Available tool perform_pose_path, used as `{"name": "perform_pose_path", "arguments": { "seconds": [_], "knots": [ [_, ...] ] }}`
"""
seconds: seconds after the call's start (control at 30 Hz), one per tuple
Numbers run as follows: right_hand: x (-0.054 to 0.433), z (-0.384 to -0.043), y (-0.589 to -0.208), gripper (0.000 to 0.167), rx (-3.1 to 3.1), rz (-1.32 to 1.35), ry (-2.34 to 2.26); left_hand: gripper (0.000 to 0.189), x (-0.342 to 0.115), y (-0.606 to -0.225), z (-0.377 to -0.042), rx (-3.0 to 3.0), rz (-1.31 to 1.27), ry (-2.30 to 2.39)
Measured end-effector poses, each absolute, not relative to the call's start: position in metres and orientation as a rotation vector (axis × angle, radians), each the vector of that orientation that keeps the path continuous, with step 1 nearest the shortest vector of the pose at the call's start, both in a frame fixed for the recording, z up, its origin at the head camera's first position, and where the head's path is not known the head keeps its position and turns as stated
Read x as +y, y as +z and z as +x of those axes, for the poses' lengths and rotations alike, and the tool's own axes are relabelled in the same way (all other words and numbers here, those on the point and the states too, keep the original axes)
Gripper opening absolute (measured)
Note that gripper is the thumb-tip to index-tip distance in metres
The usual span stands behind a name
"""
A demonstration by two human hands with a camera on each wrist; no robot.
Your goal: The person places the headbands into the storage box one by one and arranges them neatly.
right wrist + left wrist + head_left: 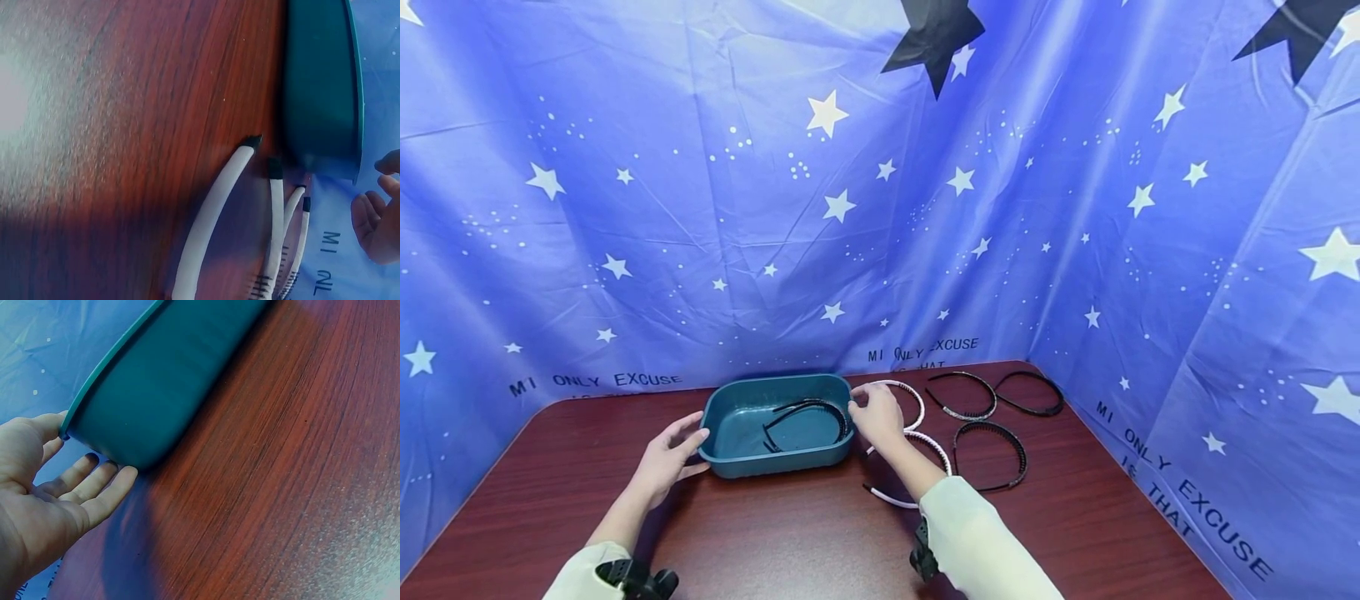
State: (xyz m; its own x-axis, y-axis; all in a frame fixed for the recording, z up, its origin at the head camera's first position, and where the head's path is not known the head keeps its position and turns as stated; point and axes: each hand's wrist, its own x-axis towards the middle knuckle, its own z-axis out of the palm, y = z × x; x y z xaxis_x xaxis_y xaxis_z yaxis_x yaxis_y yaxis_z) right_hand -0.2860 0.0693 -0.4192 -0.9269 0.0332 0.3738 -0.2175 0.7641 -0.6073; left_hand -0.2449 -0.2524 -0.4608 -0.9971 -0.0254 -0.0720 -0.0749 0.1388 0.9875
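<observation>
A teal plastic basin point(778, 465) sits toward the back of the table, with black headbands point(811, 402) lying inside at its right end. My left hand point(658, 462) holds the basin's left end, thumb at the rim and the other fingers spread along the outer wall below, as the left wrist view shows. By the right end is my right hand point(877, 414), its fingers loosely bent. In the right wrist view a small gap shows between those fingertips and the rim. White headbands point(215, 215) lie on the table just beside and partly beneath the right forearm.
Several black headbands point(1021, 454) are laid out to the right on the brown wooden table point(790, 533). A blue star-print cloth point(760, 208) hangs right behind the table and along its right side.
</observation>
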Motion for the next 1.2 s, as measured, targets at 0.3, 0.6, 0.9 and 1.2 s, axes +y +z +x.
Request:
{"name": "perform_pose_path", "arguments": {
  "seconds": [0.3,0.6,0.9,1.2],
  "knots": [
    [0.086,-0.291,-0.421,0.023,-2.580,0.097,0.981,0.062,-0.252,-0.461,-0.244,2.353,-0.091,2.033],
    [0.109,-0.291,-0.418,0.022,-2.588,0.066,0.937,0.062,-0.252,-0.460,-0.244,2.360,-0.090,2.023],
    [0.136,-0.294,-0.422,0.025,-2.632,-0.049,0.937,0.062,-0.251,-0.461,-0.245,2.357,-0.101,2.027],
    [0.165,-0.292,-0.429,0.026,-2.631,-0.089,0.919,0.062,-0.251,-0.462,-0.244,2.362,-0.110,2.020]
  ]
}}
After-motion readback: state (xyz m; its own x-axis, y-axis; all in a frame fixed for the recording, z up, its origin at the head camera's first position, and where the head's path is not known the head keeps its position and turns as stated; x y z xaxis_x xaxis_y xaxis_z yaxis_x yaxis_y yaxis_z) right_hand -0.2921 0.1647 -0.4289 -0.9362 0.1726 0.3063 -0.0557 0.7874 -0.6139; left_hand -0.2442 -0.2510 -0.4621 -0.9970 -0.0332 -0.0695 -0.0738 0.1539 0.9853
